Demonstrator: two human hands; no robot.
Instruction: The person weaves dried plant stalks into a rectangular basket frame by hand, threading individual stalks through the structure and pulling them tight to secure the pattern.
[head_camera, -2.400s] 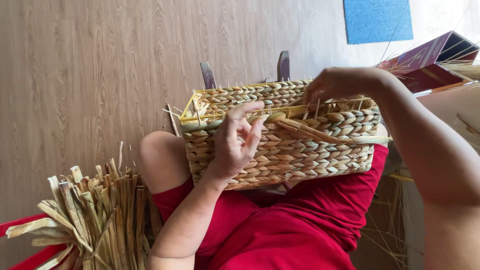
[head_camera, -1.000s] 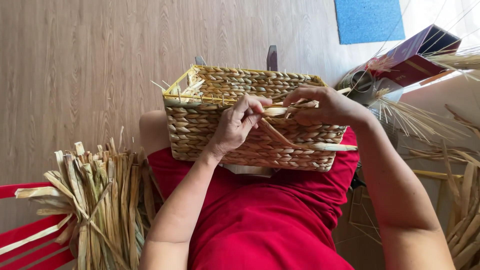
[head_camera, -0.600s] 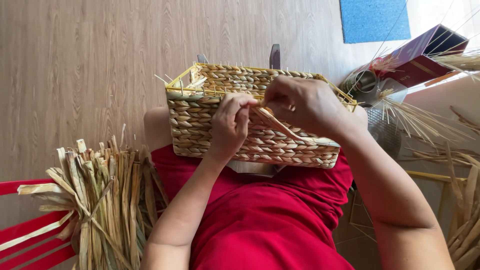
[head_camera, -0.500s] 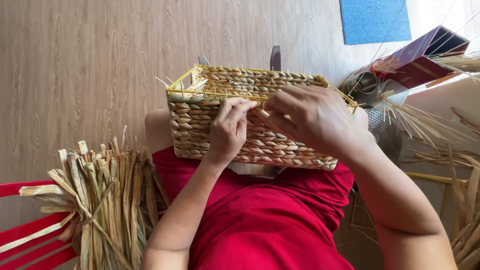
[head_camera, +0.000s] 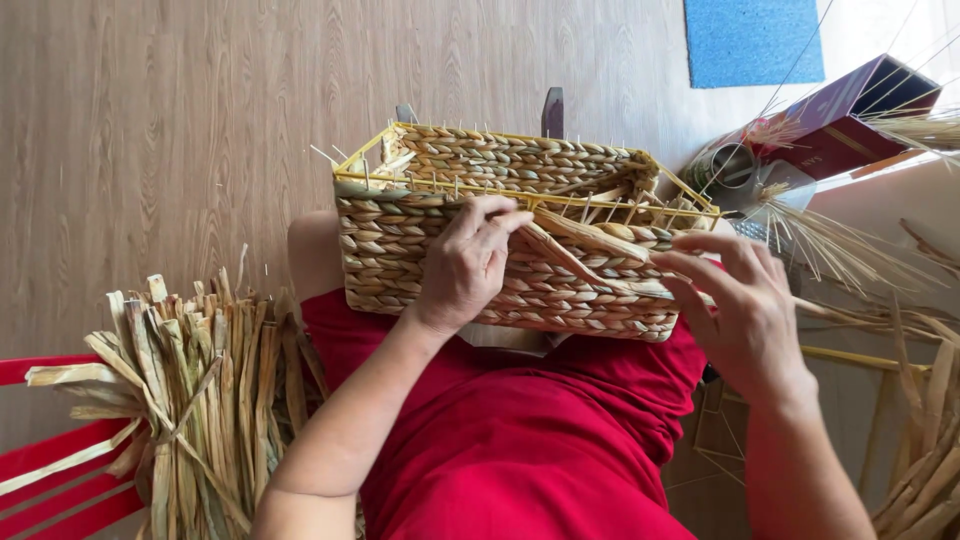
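Observation:
A rectangular woven straw basket (head_camera: 400, 260) on a yellow wire frame rests on my lap, over red cloth. My left hand (head_camera: 462, 270) presses against its near wall, fingertips pinching a loose straw strand (head_camera: 575, 245) at the rim. That strand runs right along the wall to my right hand (head_camera: 745, 310), which holds its other end between thumb and fingers, just off the basket's right corner.
A bundle of dried straw strips (head_camera: 190, 390) lies on a red slatted chair (head_camera: 60, 470) at the left. More straw (head_camera: 925, 440) is at the right. A dark red box (head_camera: 840, 120) and a blue mat (head_camera: 750, 40) sit on the wooden floor (head_camera: 150, 130).
My right hand has slid from the basket's top rim out to the right, drawing the strand along the wall. My left hand stays on the near wall.

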